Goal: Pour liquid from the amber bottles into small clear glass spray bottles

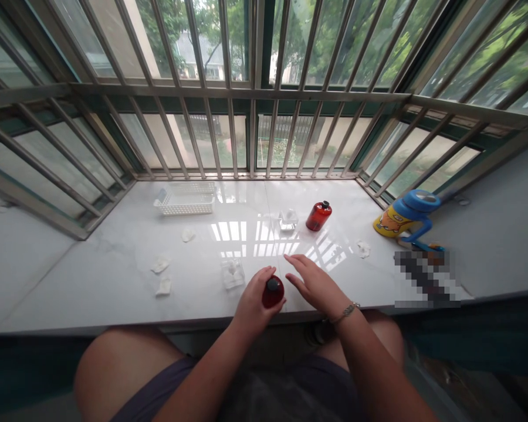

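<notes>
A red bottle (271,298) is gripped by the left hand (254,302), its black cap (273,285) turned up and its long axis roughly upright. From the right hand (313,287), with fingers loosely spread and nothing held, the bottle is found close by at nine o'clock. At ten o'clock from the bottle, something white is held in a clear box (232,276); between ten and eleven, farther off, a white basket (185,207) is seen.

White ledge (110,252) with basket (187,207), red bottle (318,218)
</notes>
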Available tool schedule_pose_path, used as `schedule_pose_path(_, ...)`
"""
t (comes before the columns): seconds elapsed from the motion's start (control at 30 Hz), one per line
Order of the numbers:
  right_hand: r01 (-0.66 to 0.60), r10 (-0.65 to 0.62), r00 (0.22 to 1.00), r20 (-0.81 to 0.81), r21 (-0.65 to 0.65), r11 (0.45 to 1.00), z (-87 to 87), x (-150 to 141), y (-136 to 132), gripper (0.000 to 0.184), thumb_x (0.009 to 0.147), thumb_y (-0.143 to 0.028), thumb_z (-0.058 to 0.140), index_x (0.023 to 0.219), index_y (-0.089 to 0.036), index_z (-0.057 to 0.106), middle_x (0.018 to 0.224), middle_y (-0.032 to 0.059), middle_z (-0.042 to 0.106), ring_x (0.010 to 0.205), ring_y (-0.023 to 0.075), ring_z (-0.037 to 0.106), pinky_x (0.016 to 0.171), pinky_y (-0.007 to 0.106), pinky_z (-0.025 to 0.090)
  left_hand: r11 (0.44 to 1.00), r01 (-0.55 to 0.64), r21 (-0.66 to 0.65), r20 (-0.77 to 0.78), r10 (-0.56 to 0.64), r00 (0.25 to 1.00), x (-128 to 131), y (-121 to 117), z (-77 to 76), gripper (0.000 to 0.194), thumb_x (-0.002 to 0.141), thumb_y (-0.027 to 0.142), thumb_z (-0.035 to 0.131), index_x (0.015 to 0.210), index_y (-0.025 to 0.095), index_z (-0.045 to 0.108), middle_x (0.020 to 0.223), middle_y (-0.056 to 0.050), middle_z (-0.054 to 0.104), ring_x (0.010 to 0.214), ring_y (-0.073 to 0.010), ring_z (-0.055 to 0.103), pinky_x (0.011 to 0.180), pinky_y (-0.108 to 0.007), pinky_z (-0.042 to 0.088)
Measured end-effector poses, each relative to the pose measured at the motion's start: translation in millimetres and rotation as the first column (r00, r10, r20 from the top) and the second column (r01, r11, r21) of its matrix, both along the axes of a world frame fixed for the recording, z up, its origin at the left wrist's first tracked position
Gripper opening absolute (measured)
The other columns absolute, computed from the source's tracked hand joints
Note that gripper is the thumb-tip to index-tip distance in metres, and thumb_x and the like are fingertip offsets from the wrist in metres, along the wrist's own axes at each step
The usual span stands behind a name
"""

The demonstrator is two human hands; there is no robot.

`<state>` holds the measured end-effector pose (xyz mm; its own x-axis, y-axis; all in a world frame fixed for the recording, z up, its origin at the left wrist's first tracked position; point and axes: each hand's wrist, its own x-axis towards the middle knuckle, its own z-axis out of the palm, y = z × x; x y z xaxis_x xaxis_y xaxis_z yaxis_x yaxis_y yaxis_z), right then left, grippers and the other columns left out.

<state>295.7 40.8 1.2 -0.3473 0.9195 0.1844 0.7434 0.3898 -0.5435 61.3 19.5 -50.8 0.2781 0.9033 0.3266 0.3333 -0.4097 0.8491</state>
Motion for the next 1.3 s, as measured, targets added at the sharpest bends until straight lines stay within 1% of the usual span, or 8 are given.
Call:
schedule_pose_path(0.17,0.12,-0.12,0.99,-0.078,-0.003,0.993,-12.6,24,-10,0.039,0.112,-0.044,0.048,0.142,-0.024,0.064,0.136,0.0139,0.067,0.128,0.0303,0.066,0.111,0.055,0.056,1.0,-0.005,0.018,-0.016,0.006,1.0,-3,-4,2.4,0.064,0.09,0.026,0.084,0.146,0.032,0.055,0.158,-0.011,0.059,0.148,-0.0322,0.058,0.125,-0.055,0.049)
schedule_pose_path(0.3,0.097,-0.087,0.976,-0.201,0.038,0.995,4.9,-12,-31,0.03,0.109,-0.042,0.059,0.134,-0.025,0.064,0.128,0.012,0.068,0.122,0.0295,0.066,0.106,0.051,0.057,1.0,-0.023,0.008,-0.005,0.023,1.0,-2,-3,-1.0,0.07,0.088,0.027,0.085,0.149,0.03,0.051,0.151,-0.011,0.064,0.142,-0.032,0.062,0.122,-0.054,0.052)
schedule_pose_path(0.5,0.128,-0.098,0.955,-0.28,0.093,0.987,19.2,-65,-38,0.043,0.092,-0.039,0.085,0.124,-0.025,0.061,0.119,0.0111,0.067,0.113,0.0322,0.064,0.099,0.052,0.058,0.999,-0.031,-0.044,0.013,0.031,0.999,-2,-1,-9.4,0.077,0.082,0.025,0.086,0.15,0.026,0.05,0.147,-0.013,0.065,0.135,-0.0339,0.066,0.116,-0.054,0.056)
schedule_pose_path(0.7,0.094,-0.07,0.963,-0.259,0.081,0.992,11.3,-40,-24,0.04,0.094,-0.041,0.083,0.125,-0.026,0.062,0.121,0.0097,0.067,0.113,0.0303,0.066,0.098,0.048,0.06,0.998,-0.019,-0.067,0.001,0.019,1.0,-3,-3,-2.2,0.081,0.083,0.024,0.087,0.153,0.028,0.046,0.148,-0.012,0.064,0.136,-0.0326,0.066,0.117,-0.053,0.055)
schedule_pose_path(0.87,0.158,-0.134,0.961,-0.242,0.083,0.984,2.4,-11,-22,0.02,0.108,-0.036,0.06,0.124,-0.025,0.063,0.122,0.0107,0.065,0.102,0.0256,0.068,0.092,0.045,0.06,0.998,-0.022,-0.062,-0.001,0.022,1.0,-2,-4,2.0,0.08,0.084,0.029,0.089,0.152,0.029,0.046,0.147,-0.01,0.065,0.138,-0.0314,0.065,0.12,-0.052,0.053)
schedule_pose_path(0.97,0.131,-0.105,0.959,-0.264,0.082,0.988,3.9,-18,-29,0.019,0.109,-0.036,0.058,0.123,-0.025,0.064,0.12,0.0109,0.066,0.108,0.0271,0.067,0.096,0.047,0.059,0.997,-0.023,-0.069,0.003,0.024,1.0,-2,-4,0.1,0.079,0.085,0.03,0.089,0.152,0.029,0.046,0.147,-0.011,0.065,0.138,-0.0317,0.065,0.119,-0.052,0.053)
schedule_pose_path(1.13,0.111,-0.081,0.949,-0.304,0.082,0.99,10.5,-52,-36,0.033,0.094,-0.039,0.082,0.121,-0.027,0.067,0.123,0.0115,0.068,0.119,0.0324,0.065,0.104,0.052,0.058,0.997,-0.01,-0.082,-0.002,0.01,1.0,-4,-3,-5.0,0.08,0.083,0.027,0.087,0.152,0.027,0.047,0.15,-0.013,0.063,0.138,-0.0341,0.064,0.118,-0.055,0.054)
schedule_pose_path(1.3,0.093,-0.073,0.925,-0.373,0.037,0.995,17.4,-64,-32,0.022,0.095,-0.031,0.079,0.113,-0.026,0.069,0.123,0.0102,0.067,0.119,0.0294,0.065,0.105,0.048,0.058,0.998,-0.014,-0.058,0.022,0.015,1.0,-3,-2,-4.7,0.075,0.085,0.028,0.083,0.152,0.025,0.048,0.147,-0.014,0.065,0.133,-0.0336,0.067,0.113,-0.054,0.057)
